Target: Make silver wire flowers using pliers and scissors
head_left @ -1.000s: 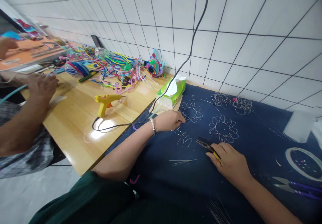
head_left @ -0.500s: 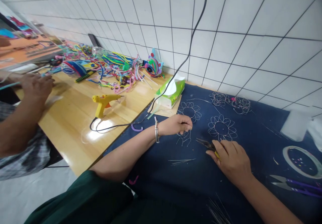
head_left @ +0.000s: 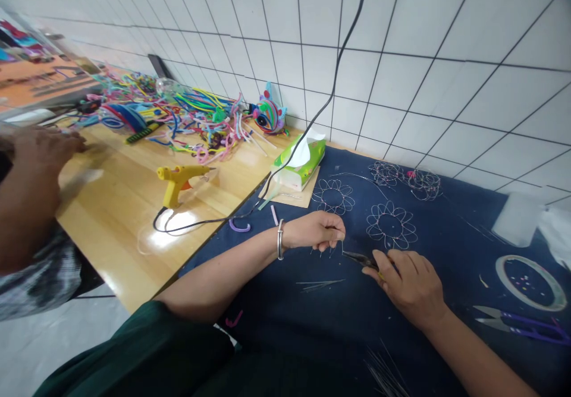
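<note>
Pinched between the fingers of my left hand [head_left: 317,231] is a thin wire [head_left: 342,246], one end hanging below the fingertips. My right hand [head_left: 411,284] grips a pair of pliers [head_left: 362,260] with yellow handles; the jaws meet the wire's lower end, though I cannot tell if they clamp it. Other short wire ends show under my left hand. Behind my hands lie two flower-shaped wire rings, one wire flower [head_left: 391,225] to the right and another wire flower [head_left: 333,197] to the left. Loose straight wires [head_left: 320,284] rest on the dark cloth nearer me.
At the right are a tape roll [head_left: 530,283] and purple-handled snips [head_left: 520,324]. More wire flowers [head_left: 424,185] lie near the wall. A tissue pack [head_left: 300,162], a yellow glue gun [head_left: 177,183] and colourful pipe cleaners [head_left: 200,117] stand left, where another person's hand [head_left: 44,147] works.
The pliers have moved in to the wire under my left hand, which has shifted slightly right. The other person's hand has moved left.
</note>
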The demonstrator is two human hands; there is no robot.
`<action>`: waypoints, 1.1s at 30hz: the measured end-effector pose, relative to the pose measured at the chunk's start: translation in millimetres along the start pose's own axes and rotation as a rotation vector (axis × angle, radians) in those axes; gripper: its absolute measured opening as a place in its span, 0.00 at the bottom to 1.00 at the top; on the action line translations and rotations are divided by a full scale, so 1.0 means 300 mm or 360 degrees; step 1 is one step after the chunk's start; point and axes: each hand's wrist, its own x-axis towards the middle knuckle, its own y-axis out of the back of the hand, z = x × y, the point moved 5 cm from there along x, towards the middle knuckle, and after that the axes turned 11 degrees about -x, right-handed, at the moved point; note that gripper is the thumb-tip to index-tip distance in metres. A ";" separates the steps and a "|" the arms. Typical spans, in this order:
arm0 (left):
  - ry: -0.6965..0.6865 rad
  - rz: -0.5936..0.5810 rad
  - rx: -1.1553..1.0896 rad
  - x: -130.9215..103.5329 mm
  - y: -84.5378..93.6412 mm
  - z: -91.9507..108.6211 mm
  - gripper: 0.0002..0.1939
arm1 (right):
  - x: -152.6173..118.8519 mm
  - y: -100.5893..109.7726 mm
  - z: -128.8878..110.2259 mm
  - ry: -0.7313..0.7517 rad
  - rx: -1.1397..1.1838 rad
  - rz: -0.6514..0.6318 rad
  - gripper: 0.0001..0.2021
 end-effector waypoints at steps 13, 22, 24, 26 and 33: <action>0.0024 -0.0004 -0.0157 -0.004 0.003 -0.001 0.09 | 0.005 0.006 0.002 -0.0004 -0.0029 0.0019 0.19; 0.0046 -0.0034 -0.0110 0.000 -0.005 -0.011 0.09 | 0.002 0.003 -0.003 0.0019 0.0008 -0.0030 0.17; 0.0050 -0.0042 -0.0098 0.000 -0.005 -0.012 0.09 | 0.003 0.002 -0.003 0.0026 0.0007 -0.0033 0.16; 0.0054 -0.0048 -0.0085 0.000 -0.005 -0.012 0.09 | 0.004 0.002 -0.003 0.0034 0.0009 -0.0027 0.16; 0.0043 -0.0033 0.0017 -0.002 -0.006 -0.010 0.08 | 0.004 0.010 -0.003 0.0059 0.0025 -0.0037 0.15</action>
